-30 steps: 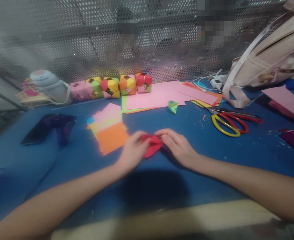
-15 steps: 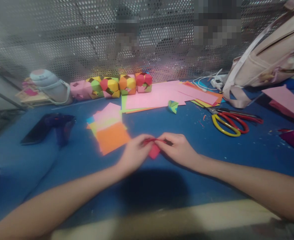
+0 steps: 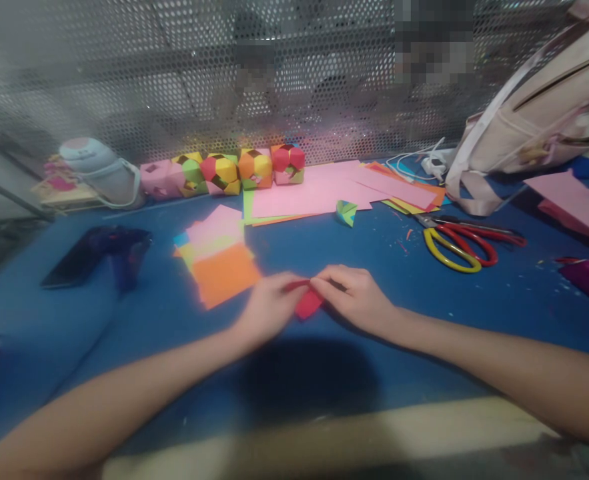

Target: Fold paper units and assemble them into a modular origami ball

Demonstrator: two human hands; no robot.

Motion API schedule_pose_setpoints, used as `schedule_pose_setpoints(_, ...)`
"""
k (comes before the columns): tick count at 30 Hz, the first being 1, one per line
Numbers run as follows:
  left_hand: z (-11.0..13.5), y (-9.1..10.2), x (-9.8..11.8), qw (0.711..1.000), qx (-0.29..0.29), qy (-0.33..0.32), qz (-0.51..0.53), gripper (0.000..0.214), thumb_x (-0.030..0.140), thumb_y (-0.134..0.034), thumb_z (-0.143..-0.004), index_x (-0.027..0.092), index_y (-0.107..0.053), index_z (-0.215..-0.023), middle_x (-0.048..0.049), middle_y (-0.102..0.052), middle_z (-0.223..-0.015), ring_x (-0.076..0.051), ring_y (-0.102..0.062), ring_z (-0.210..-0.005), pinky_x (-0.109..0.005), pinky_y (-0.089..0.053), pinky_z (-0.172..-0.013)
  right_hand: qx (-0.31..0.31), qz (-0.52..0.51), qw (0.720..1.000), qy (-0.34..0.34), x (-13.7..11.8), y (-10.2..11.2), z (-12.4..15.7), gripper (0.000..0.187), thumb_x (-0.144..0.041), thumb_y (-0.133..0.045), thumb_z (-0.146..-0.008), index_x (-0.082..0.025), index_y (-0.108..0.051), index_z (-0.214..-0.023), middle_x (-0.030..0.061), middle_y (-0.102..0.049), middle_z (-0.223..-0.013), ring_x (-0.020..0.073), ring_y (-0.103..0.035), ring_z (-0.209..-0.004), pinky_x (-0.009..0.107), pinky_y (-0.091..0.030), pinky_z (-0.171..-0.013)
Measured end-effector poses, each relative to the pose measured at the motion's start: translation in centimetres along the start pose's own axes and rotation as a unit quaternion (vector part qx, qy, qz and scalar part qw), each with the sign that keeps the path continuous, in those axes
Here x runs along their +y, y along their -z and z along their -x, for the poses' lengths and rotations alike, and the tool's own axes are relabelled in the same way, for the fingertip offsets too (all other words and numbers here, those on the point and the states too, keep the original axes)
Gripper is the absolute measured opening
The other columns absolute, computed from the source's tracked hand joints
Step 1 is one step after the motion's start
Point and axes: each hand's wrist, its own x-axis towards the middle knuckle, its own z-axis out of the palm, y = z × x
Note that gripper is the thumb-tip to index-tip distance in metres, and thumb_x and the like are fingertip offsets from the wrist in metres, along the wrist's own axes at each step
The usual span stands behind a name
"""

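A small folded piece of red paper [image 3: 307,304] lies on the blue table [image 3: 324,373] between my two hands. My left hand [image 3: 269,308] pinches its left side with curled fingers. My right hand [image 3: 357,299] presses and pinches its top right edge, fingers closed over it. Most of the paper is hidden under the fingertips. A stack of small coloured paper squares [image 3: 219,261], orange on top, lies just left of my left hand.
A row of colourful folded paper balls [image 3: 224,172] stands by the perforated metal screen. Pink sheets [image 3: 324,190], a small folded green piece [image 3: 347,212], red and yellow scissors [image 3: 461,244], a beige bag [image 3: 534,113], a bottle [image 3: 99,170] and a dark phone [image 3: 74,260] lie around.
The red paper went from an open, wider shape to a narrower fold as both hands closed in over it. The hands stayed in the same spot.
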Motion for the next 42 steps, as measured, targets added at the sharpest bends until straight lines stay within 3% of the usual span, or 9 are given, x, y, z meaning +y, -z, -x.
schedule_pose_setpoints(4,0.0,0.0,-0.1,0.999,-0.018,0.030,0.019,0.021,0.030,-0.056,-0.082,0.015,-0.068,-0.072,-0.0001,-0.066,-0.069,-0.014,-0.059,-0.069,-0.024,-0.046,-0.066,0.025,0.019,0.999,0.035,0.2,0.0,0.0,0.029,-0.020,-0.049,-0.091,-0.017,-0.061,-0.065,-0.0001,-0.062,-0.060,0.0106,-0.053,-0.056,0.024,-0.039,-0.060)
schedule_pose_setpoints(8,0.1,0.0,-0.2,0.996,-0.009,0.043,0.079,0.028,0.034,-0.054,-0.084,0.017,-0.071,-0.099,-0.0044,-0.072,-0.097,-0.019,-0.062,-0.088,-0.028,-0.047,-0.078,0.034,0.020,0.999,0.031,0.4,0.1,-0.1,0.026,-0.018,-0.052,-0.089,-0.016,-0.063,-0.066,0.0008,-0.064,-0.060,0.0106,-0.054,-0.055,0.023,-0.040,-0.059)
schedule_pose_setpoints(10,0.1,0.1,-0.3,0.993,-0.016,0.049,0.108,0.033,0.038,-0.052,-0.085,0.017,-0.070,-0.104,-0.0062,-0.071,-0.105,-0.020,-0.061,-0.091,-0.029,-0.047,-0.079,0.037,0.022,0.999,0.032,0.5,0.1,-0.1,0.026,-0.018,-0.052,-0.089,-0.016,-0.063,-0.066,0.0006,-0.065,-0.060,0.0106,-0.055,-0.055,0.023,-0.040,-0.059)
schedule_pose_setpoints(15,-0.1,0.2,-0.9,0.984,-0.045,0.059,0.162,0.040,0.045,-0.049,-0.087,0.013,-0.070,-0.096,-0.0089,-0.071,-0.097,-0.019,-0.062,-0.084,-0.031,-0.048,-0.076,0.041,0.028,0.997,0.063,0.4,0.1,0.0,0.026,-0.017,-0.052,-0.090,-0.017,-0.063,-0.066,0.0003,-0.066,-0.061,0.0103,-0.056,-0.055,0.023,-0.040,-0.059)
schedule_pose_setpoints(20,0.0,0.1,-0.6,0.990,-0.014,0.051,0.132,0.037,0.040,-0.047,-0.088,0.018,-0.068,-0.108,-0.0071,-0.070,-0.107,-0.020,-0.063,-0.092,-0.031,-0.048,-0.081,0.046,0.028,0.996,0.074,0.4,0.1,-0.1,0.025,-0.016,-0.053,-0.089,-0.016,-0.063,-0.067,0.0006,-0.067,-0.063,0.0103,-0.057,-0.056,0.023,-0.041,-0.059)
schedule_pose_setpoints(23,0.0,0.1,-0.3,0.997,-0.018,0.023,0.068,0.027,0.035,-0.054,-0.084,0.019,-0.072,-0.097,-0.0042,-0.072,-0.097,-0.019,-0.063,-0.090,-0.030,-0.047,-0.084,0.048,0.021,0.996,0.076,0.4,0.1,-0.1,0.024,-0.017,-0.054,-0.089,-0.016,-0.064,-0.066,0.0002,-0.067,-0.061,0.0099,-0.057,-0.054,0.022,-0.041,-0.058)
schedule_pose_setpoints(32,0.0,0.1,0.1,1.000,-0.009,-0.015,0.007,0.016,0.031,-0.059,-0.079,0.017,-0.063,-0.072,0.0017,-0.065,-0.069,-0.013,-0.057,-0.066,-0.025,-0.046,-0.066,0.037,-0.011,0.996,0.079,0.3,0.3,0.1,0.027,-0.022,-0.057,-0.088,-0.016,-0.066,-0.064,-0.0002,-0.067,-0.058,0.0094,-0.056,-0.050,0.022,-0.041,-0.055)
schedule_pose_setpoints(38,0.3,0.1,0.1,0.999,0.043,-0.021,-0.002,0.016,0.031,-0.056,-0.082,0.017,-0.060,-0.074,0.0021,-0.062,-0.069,-0.013,-0.057,-0.066,-0.024,-0.045,-0.063,0.011,-0.028,1.000,-0.007,0.1,0.3,-0.2,0.027,-0.029,-0.055,-0.088,-0.017,-0.066,-0.067,0.0000,-0.068,-0.060,0.0111,-0.058,-0.053,0.022,-0.043,-0.053)
schedule_pose_setpoints(42,0.0,0.0,-0.2,0.998,0.041,-0.038,-0.006,0.014,0.029,-0.056,-0.082,0.017,-0.060,-0.075,0.0012,-0.063,-0.072,-0.014,-0.058,-0.070,-0.026,-0.047,-0.067,0.006,0.010,1.000,0.026,0.4,0.2,-0.2,0.037,-0.032,-0.049,-0.092,-0.017,-0.063,-0.061,-0.0001,-0.064,-0.055,0.0106,-0.054,-0.051,0.022,-0.041,-0.053)
